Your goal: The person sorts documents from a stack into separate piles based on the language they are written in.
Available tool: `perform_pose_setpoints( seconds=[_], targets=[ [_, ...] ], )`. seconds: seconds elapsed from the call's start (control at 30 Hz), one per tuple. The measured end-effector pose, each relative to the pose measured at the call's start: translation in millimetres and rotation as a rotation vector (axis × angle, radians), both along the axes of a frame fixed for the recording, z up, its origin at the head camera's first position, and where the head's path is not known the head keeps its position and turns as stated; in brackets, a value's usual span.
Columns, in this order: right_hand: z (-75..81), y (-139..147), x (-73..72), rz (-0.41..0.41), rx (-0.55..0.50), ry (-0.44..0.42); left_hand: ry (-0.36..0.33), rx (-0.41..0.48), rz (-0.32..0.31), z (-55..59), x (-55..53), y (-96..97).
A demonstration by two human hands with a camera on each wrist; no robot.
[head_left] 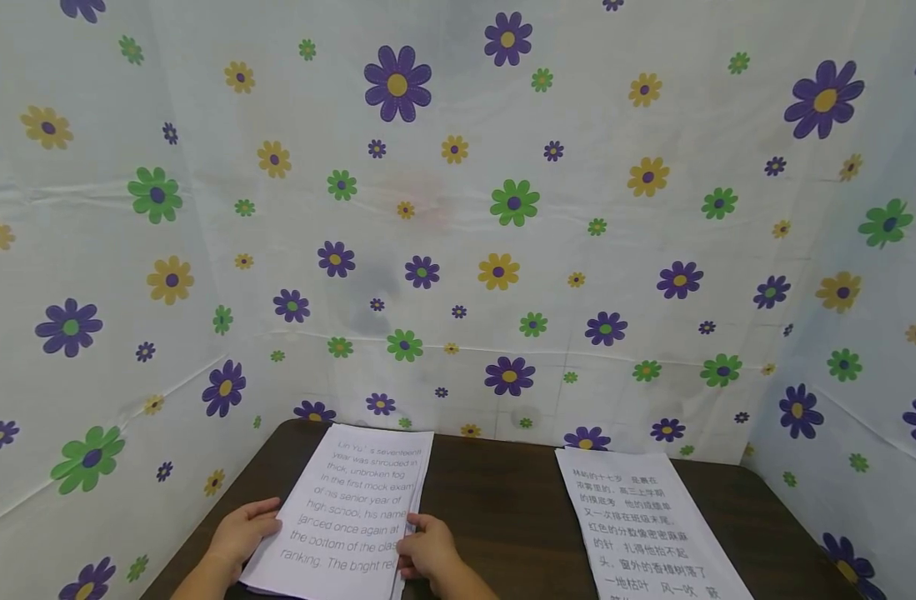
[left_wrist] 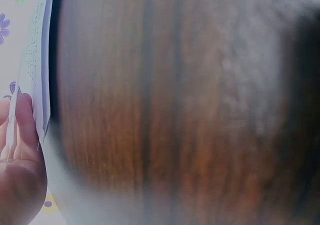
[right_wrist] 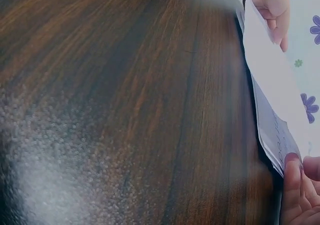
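A stack of white paper (head_left: 337, 517) printed in large English text lies on the left part of the table. At its left edge, my left hand (head_left: 238, 535) pinches the top sheet; the left wrist view has the sheet's thin edge between thumb and fingers (left_wrist: 25, 115). My right hand (head_left: 432, 550) pinches the same sheet by its right edge, thumb on top. In the right wrist view this top sheet (right_wrist: 270, 70) stands raised from the pages below, with print visible on a lower page (right_wrist: 272, 127).
A second paper stack (head_left: 645, 533), printed in Chinese, lies on the right of the dark wooden table (head_left: 495, 517). Flower-patterned white cloth (head_left: 458, 225) encloses the table at the back and both sides.
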State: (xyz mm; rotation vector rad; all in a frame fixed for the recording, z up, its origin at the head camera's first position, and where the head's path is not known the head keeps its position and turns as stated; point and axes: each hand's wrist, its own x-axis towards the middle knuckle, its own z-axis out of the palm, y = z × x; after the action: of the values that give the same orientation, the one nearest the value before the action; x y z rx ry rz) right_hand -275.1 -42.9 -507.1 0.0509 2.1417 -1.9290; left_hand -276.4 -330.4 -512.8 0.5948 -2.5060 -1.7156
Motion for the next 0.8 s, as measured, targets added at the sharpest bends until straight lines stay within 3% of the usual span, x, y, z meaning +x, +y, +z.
perform_pose_setpoints(
  seconds=[0.3, 0.53, 0.8],
  targets=[
    [4.8, 3.3, -1.5, -0.006, 0.023, 0.005, 0.013, -0.082, -0.023, 2.3, -3.6, -2.9],
    [11.2, 8.0, -4.8, 0.0, 0.056, 0.04, 0.08, -0.135, -0.071, 9.0, -3.5, -1.1],
    [15.8, 19.0, -12.9, 0.039, 0.107, 0.158, 0.074, -0.303, -0.133, 32.6, 1.4, 16.4]
  ],
)
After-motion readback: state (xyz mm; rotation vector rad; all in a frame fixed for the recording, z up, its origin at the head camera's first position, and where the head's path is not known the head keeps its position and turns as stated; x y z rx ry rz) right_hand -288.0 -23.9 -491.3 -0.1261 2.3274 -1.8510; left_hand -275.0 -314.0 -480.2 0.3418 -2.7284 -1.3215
